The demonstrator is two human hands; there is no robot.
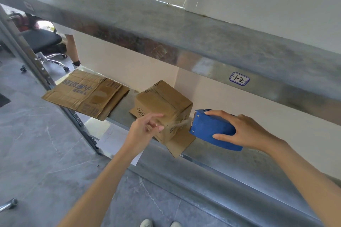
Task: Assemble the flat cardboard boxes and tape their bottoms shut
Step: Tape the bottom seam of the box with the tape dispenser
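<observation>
Head view, metal rack, lower shelf [230, 164].

Item 1: cardboard box [162, 103], assembled, near the middle of the shelf. It sits skewed to the front edge, with one upright corner turned toward that edge. The closed seam faces up and runs from back to front. Loose flaps splay at the base, and one juts past the front edge. The sides look nearly equal, so its long axis cannot be told.

Item 2: tape dispenser [214, 129], blue, just right of the box. Its long axis lies along the shelf and its toothed end points left at the box. A strip of tape [181, 123] bridges the two.

Item 3: right hand [245, 130], fingers and thumb wrapped around the dispenser body.

Item 4: left hand [145, 127], forefinger stretched onto the box's near face. The other fingers are loosely bent and grip nothing.

Item 5: flat cardboard [86, 93], printed, stacked at the left end and overhanging the front edge and left corner.

Surroundings: an upper shelf [166, 29] with a handwritten label [239, 78], a cream wall behind, and a grey tiled floor [36, 143]. A black swivel chair [44, 42] stands beyond the left upright.
</observation>
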